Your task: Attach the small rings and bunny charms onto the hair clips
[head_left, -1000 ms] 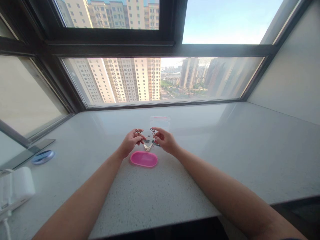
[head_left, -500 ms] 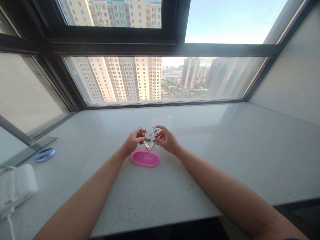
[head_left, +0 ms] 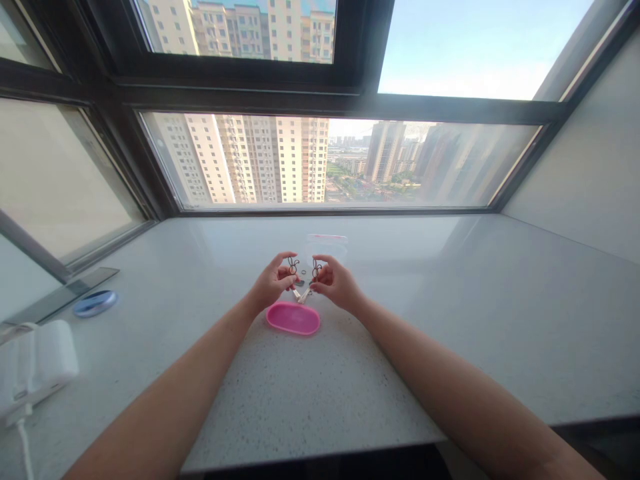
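My left hand (head_left: 273, 283) pinches a small dark brown wire piece (head_left: 293, 267) with looped, rabbit-like outlines. Across from it, my right hand (head_left: 334, 281) grips a similar brown wire piece (head_left: 317, 269) between thumb and fingers. The two pieces are held upright and apart, facing each other above the counter. Under and between the hands lie a silvery V-shaped tool (head_left: 301, 296), a small ring (head_left: 303, 272) and a little dark piece, partly hidden by the fingers. Just nearer to me stands a shallow pink oval tray (head_left: 293, 319).
A clear zip bag (head_left: 327, 245) lies behind the hands on the speckled white counter (head_left: 310, 387). To the left are a blue round object (head_left: 95, 303), a dark flat slab (head_left: 103, 275) and a white charger with a cable (head_left: 47, 360). Windows border the far side.
My left hand has turned its wire piece more upright, with the index finger now on top. The right hand's piece has turned slightly. The whole view has shifted a little.
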A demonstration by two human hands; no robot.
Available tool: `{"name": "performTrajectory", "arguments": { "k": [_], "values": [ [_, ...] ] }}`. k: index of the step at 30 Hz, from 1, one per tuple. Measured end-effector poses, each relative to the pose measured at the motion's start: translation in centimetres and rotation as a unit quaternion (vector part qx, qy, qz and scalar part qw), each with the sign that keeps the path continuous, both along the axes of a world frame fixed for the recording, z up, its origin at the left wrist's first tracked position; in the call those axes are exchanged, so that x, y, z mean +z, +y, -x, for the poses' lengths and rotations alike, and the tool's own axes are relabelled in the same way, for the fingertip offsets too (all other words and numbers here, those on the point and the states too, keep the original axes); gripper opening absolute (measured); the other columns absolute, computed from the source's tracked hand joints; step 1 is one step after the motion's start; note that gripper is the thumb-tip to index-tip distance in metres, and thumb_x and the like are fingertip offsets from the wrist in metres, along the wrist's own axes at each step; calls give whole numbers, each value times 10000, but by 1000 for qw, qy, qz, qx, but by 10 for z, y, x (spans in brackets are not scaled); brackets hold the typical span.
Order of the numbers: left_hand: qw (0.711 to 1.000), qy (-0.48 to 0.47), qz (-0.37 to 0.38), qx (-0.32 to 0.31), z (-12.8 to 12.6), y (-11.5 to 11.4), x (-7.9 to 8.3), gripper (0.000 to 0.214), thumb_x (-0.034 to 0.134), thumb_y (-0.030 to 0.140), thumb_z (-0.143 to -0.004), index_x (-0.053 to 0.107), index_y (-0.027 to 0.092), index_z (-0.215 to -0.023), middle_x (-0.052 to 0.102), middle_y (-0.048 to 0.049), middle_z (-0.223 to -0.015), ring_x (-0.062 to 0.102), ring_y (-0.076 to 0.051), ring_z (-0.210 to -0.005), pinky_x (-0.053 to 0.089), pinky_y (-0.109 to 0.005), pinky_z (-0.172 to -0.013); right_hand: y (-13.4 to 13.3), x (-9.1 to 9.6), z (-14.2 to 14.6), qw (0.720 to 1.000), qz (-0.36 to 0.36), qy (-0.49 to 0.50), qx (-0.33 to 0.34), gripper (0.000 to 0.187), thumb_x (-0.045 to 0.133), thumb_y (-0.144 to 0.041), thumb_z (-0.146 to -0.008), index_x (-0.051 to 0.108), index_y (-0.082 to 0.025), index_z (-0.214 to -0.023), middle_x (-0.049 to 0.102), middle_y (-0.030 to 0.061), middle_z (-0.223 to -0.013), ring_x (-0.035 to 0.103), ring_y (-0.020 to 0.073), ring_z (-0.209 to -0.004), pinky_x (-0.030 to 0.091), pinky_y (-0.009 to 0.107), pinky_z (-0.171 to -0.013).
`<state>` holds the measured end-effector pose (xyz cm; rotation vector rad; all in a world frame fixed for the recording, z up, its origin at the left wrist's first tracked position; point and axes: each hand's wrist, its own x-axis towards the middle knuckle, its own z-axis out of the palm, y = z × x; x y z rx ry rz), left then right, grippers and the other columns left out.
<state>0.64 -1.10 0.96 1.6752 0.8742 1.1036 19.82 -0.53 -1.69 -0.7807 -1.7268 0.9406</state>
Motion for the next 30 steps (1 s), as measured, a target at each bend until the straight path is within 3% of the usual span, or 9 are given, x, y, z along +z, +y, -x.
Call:
{"name": "performTrajectory", "arguments": {
  "k": [7,15,30],
  "values": [
    [1000,-14,0,-15,-1,-3,0,562,595,130,-675,367,204,-1184,581,0,-728,586,-151,-699,475,-277,-626,-1,1,2,999,17,24,25,618,673,-214,-624,387,-227,-1172,544,-6,-747,573,129,-651,492,275,-620],
    [1000,-8,-7,-12,-2,-4,1,574,626,138,-662,381,203,-1178,597,0,-723,599,-152,-716,475,-303,-690,-3,2,3,998,30,25,45,616,667,-217,-628,382,-240,-1174,545,-3,-755,575,129,-649,504,273,-603],
    [997,-19,32,-60,-3,-6,2,605,665,143,-642,370,207,-1165,592,4,-719,596,-153,-692,479,-302,-657,-5,3,5,998,26,31,51,577,625,-169,-638,394,-235,-1162,550,-11,-739,575,126,-642,497,258,-580]
  ]
}}
